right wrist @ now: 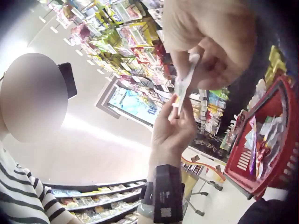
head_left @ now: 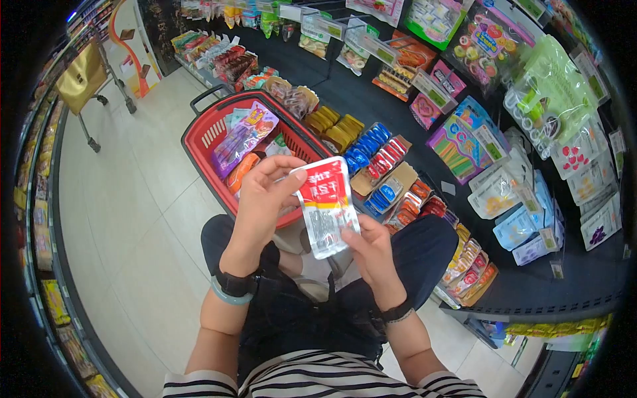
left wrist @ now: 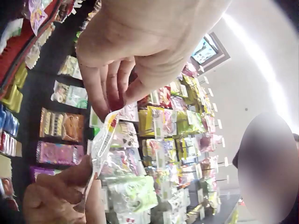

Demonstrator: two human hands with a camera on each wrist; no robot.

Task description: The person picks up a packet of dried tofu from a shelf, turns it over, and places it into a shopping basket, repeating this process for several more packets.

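Observation:
A red and silver snack pouch [head_left: 323, 205] is held up over the lap, its printed face toward the head camera. My left hand [head_left: 269, 189] pinches its upper left corner between thumb and fingers. At the lower right edge, my right hand [head_left: 373, 249] grips it with the thumb on the front. The left wrist view shows the pouch [left wrist: 103, 140] nearly edge-on between both hands. Just beyond the left hand sits a red shopping basket [head_left: 192, 142], with a purple snack bag [head_left: 244, 140] and an orange packet [head_left: 242, 171] among the items inside.
A dark shelf [head_left: 305, 56] carries hanging candy bags and boxes of small packets, such as blue ones [head_left: 369, 142], along its base. A trolley with a gold bag [head_left: 83, 76] stands at the far left on the tiled floor [head_left: 126, 199]. Another shelf lines the left side.

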